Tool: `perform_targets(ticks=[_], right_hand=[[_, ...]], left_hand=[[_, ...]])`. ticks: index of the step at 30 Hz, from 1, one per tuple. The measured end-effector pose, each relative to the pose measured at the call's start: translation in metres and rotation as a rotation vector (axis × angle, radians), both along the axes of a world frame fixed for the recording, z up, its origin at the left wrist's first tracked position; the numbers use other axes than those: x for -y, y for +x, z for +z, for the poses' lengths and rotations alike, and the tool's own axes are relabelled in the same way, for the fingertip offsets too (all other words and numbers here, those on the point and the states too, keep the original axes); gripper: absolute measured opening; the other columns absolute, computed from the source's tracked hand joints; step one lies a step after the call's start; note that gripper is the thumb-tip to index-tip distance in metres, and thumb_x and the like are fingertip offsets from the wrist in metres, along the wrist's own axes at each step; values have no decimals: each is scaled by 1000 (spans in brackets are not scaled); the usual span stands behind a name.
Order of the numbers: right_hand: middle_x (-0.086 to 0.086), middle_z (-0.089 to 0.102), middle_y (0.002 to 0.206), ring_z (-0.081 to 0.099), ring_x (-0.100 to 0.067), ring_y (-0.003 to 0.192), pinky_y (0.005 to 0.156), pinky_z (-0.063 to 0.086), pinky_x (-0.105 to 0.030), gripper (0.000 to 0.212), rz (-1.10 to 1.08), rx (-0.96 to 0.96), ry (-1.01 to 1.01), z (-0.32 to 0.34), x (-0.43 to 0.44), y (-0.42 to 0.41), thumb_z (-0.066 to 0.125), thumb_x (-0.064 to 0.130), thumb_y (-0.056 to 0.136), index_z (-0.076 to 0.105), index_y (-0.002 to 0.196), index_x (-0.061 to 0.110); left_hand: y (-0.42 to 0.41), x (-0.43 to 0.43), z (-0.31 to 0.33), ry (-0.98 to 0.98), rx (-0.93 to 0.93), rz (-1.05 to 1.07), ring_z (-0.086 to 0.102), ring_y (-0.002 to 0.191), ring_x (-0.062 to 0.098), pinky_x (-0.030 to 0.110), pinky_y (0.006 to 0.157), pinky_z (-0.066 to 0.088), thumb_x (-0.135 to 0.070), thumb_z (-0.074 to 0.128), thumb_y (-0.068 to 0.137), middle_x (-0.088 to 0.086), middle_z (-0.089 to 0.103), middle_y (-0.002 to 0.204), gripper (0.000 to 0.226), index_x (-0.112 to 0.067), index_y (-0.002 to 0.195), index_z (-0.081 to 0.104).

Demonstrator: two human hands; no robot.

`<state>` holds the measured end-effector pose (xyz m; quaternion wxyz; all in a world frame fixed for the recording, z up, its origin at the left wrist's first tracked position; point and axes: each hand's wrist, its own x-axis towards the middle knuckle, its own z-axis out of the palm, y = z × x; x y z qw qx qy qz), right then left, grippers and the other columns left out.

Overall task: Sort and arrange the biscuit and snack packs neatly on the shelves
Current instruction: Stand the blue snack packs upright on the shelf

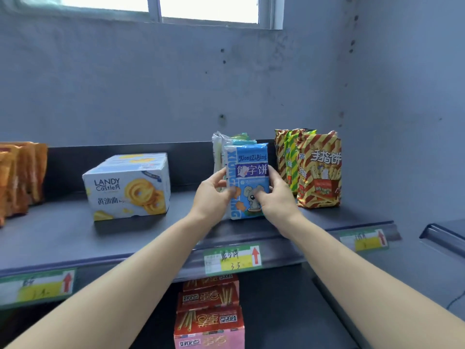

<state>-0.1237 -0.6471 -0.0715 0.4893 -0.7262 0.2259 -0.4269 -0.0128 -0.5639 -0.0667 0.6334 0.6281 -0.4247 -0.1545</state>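
Note:
A blue biscuit pack (247, 159) with a cartoon mouse stands upright on the dark top shelf (63, 235), in front of a row of similar pale packs (217, 152). My left hand (214, 195) grips its left edge, thumb on the front. My right hand (274, 195) grips its right edge, thumb pressed on the front. Red and yellow striped finger-biscuit bags (318, 172) stand just to the right. A white Landy Castle cookie box (128, 187) sits to the left.
Orange snack bags (20, 177) line the shelf's far left. Red stick-biscuit boxes (208, 321) are stacked on the lower shelf. Price labels (232, 259) run along the shelf's front edge. A grey wall rises behind, and another shelf edge (442, 233) shows at right.

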Motion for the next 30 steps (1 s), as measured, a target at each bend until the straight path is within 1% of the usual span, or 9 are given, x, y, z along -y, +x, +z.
perform_targets(ticks=[3,6,9,15,17,19,24,26,30], right_hand=[[2,62,113,62,-15,105,73,54,-18,41,-31,-43,-48,-6,5,0,52,2,93,46,130,20],[3,61,112,62,-17,106,85,56,-33,40,-76,-65,-87,-9,6,1,51,4,93,46,129,22],[4,60,112,60,-16,106,89,55,-38,41,-86,-60,-107,-9,7,2,51,5,92,46,130,22],[-1,60,124,61,-18,108,88,55,-36,42,33,-23,161,-10,19,7,53,27,96,44,136,19],[-1,57,131,58,-18,115,95,50,-37,54,71,-26,304,-7,24,11,44,48,96,40,141,20],[1,60,123,57,-18,114,98,46,-37,52,122,-3,407,-3,29,13,33,54,97,48,134,22],[-5,68,110,62,-27,110,101,46,-47,46,107,21,507,5,35,20,29,61,94,60,92,26],[-7,68,114,63,-27,109,100,47,-48,52,113,32,520,3,36,23,30,62,93,63,98,24],[-5,66,120,61,-25,112,102,46,-46,50,143,15,514,1,37,25,32,57,96,62,112,20]], left_hand=[[0,2,-5,35,12,15,64,84,11,24,71,54,-15,61,90,6,64,105,49,-22,136,47],[0,4,-6,38,13,2,65,85,11,23,70,54,-17,62,90,1,65,98,52,-22,138,45],[3,5,-8,38,32,34,63,82,5,12,61,52,-18,62,89,-4,64,94,52,-18,138,46],[-2,6,-6,91,55,56,56,89,-10,-1,67,44,-31,54,93,-19,57,102,51,-12,137,38],[-1,8,-3,167,15,38,50,121,4,11,97,37,-54,41,91,-10,51,134,73,-11,147,24],[2,10,-1,204,-31,34,35,135,10,23,104,24,-62,27,91,-7,39,147,75,-15,148,27],[4,23,6,103,-178,57,48,115,8,22,95,27,-57,23,96,-5,52,120,61,-16,134,47],[3,27,5,87,-226,33,57,100,8,20,91,37,-60,21,94,-8,61,110,59,-21,119,58],[10,36,2,76,-324,-57,64,109,25,44,102,46,-64,23,91,8,68,115,56,-29,98,66]])
